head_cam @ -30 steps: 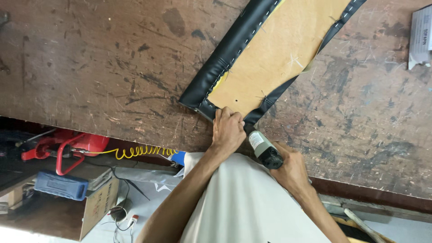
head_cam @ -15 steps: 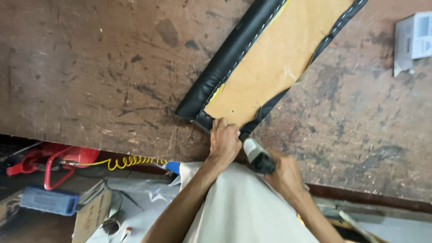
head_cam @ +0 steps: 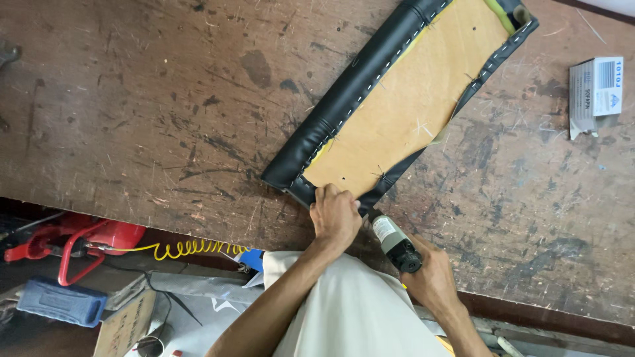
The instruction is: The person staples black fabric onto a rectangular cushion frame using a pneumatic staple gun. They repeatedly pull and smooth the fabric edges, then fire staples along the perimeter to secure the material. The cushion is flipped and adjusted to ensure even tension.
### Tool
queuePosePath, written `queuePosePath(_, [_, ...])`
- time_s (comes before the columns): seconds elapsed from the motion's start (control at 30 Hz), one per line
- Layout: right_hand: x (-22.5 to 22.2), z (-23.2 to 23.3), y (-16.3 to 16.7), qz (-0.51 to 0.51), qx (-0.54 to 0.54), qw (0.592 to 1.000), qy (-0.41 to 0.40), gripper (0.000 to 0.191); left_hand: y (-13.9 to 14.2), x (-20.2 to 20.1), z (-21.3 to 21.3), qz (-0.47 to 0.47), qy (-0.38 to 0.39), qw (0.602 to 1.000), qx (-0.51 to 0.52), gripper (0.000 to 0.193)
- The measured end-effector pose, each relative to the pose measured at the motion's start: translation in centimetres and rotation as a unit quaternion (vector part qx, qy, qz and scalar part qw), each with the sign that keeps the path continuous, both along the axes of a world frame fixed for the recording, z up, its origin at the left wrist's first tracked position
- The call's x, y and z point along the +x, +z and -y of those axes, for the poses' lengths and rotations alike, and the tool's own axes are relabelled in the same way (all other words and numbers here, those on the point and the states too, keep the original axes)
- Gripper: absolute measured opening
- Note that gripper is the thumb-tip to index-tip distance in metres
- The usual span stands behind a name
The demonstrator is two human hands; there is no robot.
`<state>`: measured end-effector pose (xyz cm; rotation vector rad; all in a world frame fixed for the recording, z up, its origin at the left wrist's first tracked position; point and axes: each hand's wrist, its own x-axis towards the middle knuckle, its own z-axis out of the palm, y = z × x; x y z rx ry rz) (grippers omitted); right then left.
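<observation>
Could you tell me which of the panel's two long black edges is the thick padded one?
The long edge toward the table's bare side is the fat rolled one; the opposite edge, nearer the small box, is thin.

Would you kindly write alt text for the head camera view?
A person's left hand presses the near end of a black-covered wooden panel on a scarred workbench, while the right hand holds a staple gun against it. A small box lies far right.

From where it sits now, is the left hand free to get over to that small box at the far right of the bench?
Probably not easily. The left hand presses the black cover at the panel's near corner, and the small box lies beyond the right hand gripping the stapler; it would have to cross over.
</observation>
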<state>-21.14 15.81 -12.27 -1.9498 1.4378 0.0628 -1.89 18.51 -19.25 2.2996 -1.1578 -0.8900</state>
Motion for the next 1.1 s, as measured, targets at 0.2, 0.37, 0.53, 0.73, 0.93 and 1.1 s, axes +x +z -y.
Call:
queuePosePath(0.2, [0.7, 0.5, -0.1, -0.015, 0.023, 1.0, 0.015, 0.06, -1.0, 0.2, -0.5, 0.002, 0.015, 1.0, -0.015, 0.016])
queuePosePath(0.37, [1.5, 0.6, -0.2, -0.009, 0.029, 0.999, 0.011, 0.064, -0.9, 0.1, -0.6, 0.008, 0.016, 1.0, -0.025, 0.016])
queuePosePath(0.53, [1.9, 0.7, -0.4, -0.03, 0.027, 0.999, 0.014, 0.064, -1.1, 0.2, -0.4, 0.002, 0.012, 1.0, -0.004, 0.017])
queuePosePath(0.73, [1.1, 0.4, -1.2, 0.0, 0.006, 1.0, 0.019, 0.068, -0.6, -0.1, -0.3, 0.002, 0.003, 1.0, -0.008, 0.019])
queuePosePath(0.93, [-0.4, 0.3, -0.3, 0.031, -0.007, 0.999, -0.003, 0.064, 0.7, -0.3, -0.3, 0.028, -0.066, 0.997, -0.026, 0.025])
queuePosePath(1.1, [-0.2, 1.4, 0.5, -0.006, -0.004, 1.0, -0.017, 0.049, 0.2, -0.8, 0.9, 0.051, -0.081, 0.994, -0.052, 0.023])
